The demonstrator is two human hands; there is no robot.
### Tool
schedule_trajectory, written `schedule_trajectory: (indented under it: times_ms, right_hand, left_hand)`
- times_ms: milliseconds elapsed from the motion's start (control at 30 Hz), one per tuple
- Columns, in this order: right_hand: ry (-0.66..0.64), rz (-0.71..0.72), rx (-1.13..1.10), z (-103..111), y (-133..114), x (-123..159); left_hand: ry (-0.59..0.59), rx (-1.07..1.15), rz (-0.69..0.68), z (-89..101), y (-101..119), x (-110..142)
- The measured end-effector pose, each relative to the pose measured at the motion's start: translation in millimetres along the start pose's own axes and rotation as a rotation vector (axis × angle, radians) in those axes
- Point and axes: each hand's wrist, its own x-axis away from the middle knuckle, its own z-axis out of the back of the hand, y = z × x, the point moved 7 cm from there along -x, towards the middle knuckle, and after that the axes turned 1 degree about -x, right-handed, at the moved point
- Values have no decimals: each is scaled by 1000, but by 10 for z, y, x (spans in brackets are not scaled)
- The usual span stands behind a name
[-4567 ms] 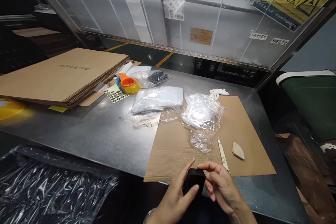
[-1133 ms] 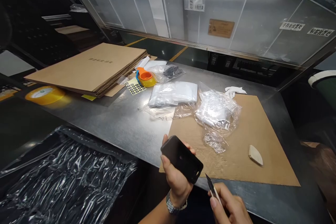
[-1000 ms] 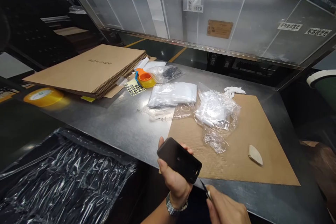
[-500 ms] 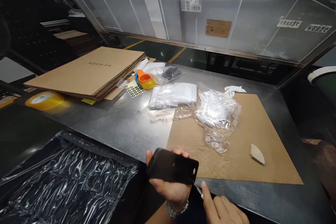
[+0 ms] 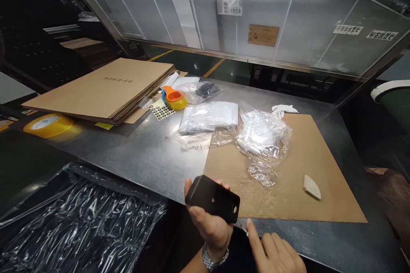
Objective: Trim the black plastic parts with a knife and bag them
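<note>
My left hand (image 5: pixel 213 226) grips a black rectangular plastic shell (image 5: pixel 208 199) with a round hole near its right end and a smaller one near the middle. The fingers wrap behind it and the thumb lies along its lower edge. At the lower right of the shell is my right hand (image 5: pixel 277 249), index finger stretched forward, closed on a thin pale tool (image 5: pixel 245 229). Only a little of that tool shows, so its kind is unclear; its tip is close to the shell's lower right corner.
A cardboard sheet (image 5: pixel 288 200) on the metal table carries a beige wedge-shaped piece (image 5: pixel 311 187) and plastic-wrapped white items (image 5: pixel 261 134). Behind are a white glove (image 5: pixel 284 110), an orange tape dispenser (image 5: pixel 174 97) and stacked cardboard (image 5: pixel 102 87). A black-lined bin (image 5: pixel 86 222) stands at lower left.
The left hand has turned the black shell slightly, so its small middle hole shows more clearly. Less of the thin tool in the right hand is visible, and its tip has drawn back from the shell.
</note>
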Motion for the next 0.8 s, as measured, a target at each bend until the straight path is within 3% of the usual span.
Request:
schedule_trajectory:
  times_ms: [267, 400, 467, 600, 700, 800]
  right_hand:
    - [-197, -199, -533, -163, 379, 69]
    - [-276, -212, -681, -168, 348, 88]
    - [-295, -300, -794, -199, 333, 68]
    - [-406, -534, -1083, -414, 261, -14]
    - [-486, -600, -1366, -579, 140, -81]
    - [-533, -644, -1593, -689, 70, -67]
  left_hand:
    - [26, -7, 389, 52, -215, -52]
    - [31, 11, 417, 56, -228, -36]
    - [20, 23, 402, 41, -216, -3]
    - [-18, 65, 331, -19, -152, 89]
    - [-15, 96, 300, -39, -107, 122]
    - [4, 96, 357, -22, -124, 108]
